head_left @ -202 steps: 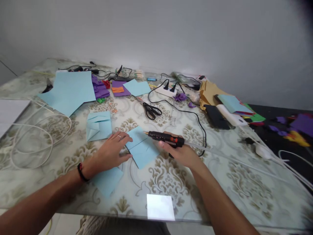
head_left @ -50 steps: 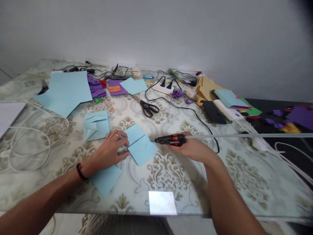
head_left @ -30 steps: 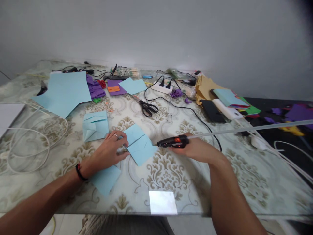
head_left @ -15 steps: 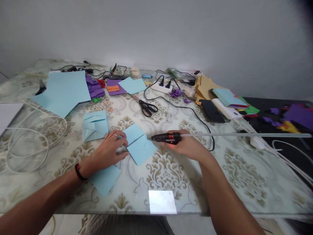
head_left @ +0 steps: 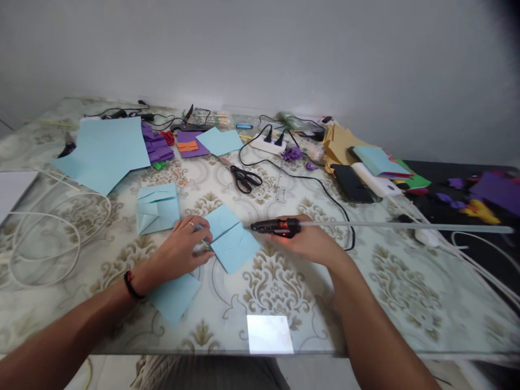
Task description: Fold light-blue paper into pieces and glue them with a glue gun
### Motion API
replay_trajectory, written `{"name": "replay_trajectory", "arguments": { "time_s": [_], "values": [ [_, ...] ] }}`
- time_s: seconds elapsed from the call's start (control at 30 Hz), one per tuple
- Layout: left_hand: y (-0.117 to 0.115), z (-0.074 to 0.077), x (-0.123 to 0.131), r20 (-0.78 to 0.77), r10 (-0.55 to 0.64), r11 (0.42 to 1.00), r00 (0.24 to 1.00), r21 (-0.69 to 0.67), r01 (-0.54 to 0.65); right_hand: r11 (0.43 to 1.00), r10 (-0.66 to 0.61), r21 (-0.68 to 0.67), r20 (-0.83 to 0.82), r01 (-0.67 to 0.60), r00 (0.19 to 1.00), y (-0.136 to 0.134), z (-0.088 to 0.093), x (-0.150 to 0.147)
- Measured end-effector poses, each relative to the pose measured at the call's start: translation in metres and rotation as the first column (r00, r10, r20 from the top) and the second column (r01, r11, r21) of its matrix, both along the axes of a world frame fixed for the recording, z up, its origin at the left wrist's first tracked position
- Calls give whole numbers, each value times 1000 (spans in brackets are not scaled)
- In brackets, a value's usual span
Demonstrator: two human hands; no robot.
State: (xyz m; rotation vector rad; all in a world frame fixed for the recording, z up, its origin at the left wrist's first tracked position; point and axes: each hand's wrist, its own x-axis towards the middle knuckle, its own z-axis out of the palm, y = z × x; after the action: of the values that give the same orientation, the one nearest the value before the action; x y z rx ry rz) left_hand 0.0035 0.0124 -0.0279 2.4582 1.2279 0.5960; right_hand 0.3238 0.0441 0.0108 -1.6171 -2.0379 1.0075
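My left hand [head_left: 181, 252] rests on the left edge of a folded light-blue paper [head_left: 232, 240], fingers curled and pressing it onto the table. My right hand [head_left: 311, 244] grips a black glue gun [head_left: 275, 227] held level. Its nozzle points left at the paper's right edge. A long clear glue stick [head_left: 402, 225] juts out of its back to the right. Another folded blue piece [head_left: 157, 207] lies left of my left hand. A flat blue piece [head_left: 175, 296] lies under my left wrist.
Black scissors [head_left: 245, 179], a white power strip [head_left: 268, 145] with black cords, large blue sheets [head_left: 108, 150], purple paper pieces [head_left: 157, 147] and a stack of coloured paper [head_left: 382, 162] lie further back. White cable loops [head_left: 44, 235] sit at the left.
The glue gun has swung from lying over the paper to level at its right edge, the stick now trailing right. My left hand has curled its fingers on the paper.
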Motion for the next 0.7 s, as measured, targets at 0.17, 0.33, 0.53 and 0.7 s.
{"name": "replay_trajectory", "arguments": {
  "time_s": [0.17, 0.33, 0.53, 0.7],
  "values": [
    [0, 0, 0, 2, -11, 1000, 1000, 3, 11, 999, 6, -33, 18, -6, 1000, -1, 4, 6],
    [1, -1, -1, -5, -16, 1000, 1000, 2, 16, 999, 42, -11, 56, -41, 998, -1, 9, 12],
    [1, 1, 0, 0, -14, 1000, 1000, 1, 14, 991, 110, -82, 52, -105, 993, 1, 10, 19],
    [1, 1, -1, 11, -16, 1000, 1000, 0, 16, 988, 107, -125, 138, -90, 985, 0, 15, 24]
  ]
}}
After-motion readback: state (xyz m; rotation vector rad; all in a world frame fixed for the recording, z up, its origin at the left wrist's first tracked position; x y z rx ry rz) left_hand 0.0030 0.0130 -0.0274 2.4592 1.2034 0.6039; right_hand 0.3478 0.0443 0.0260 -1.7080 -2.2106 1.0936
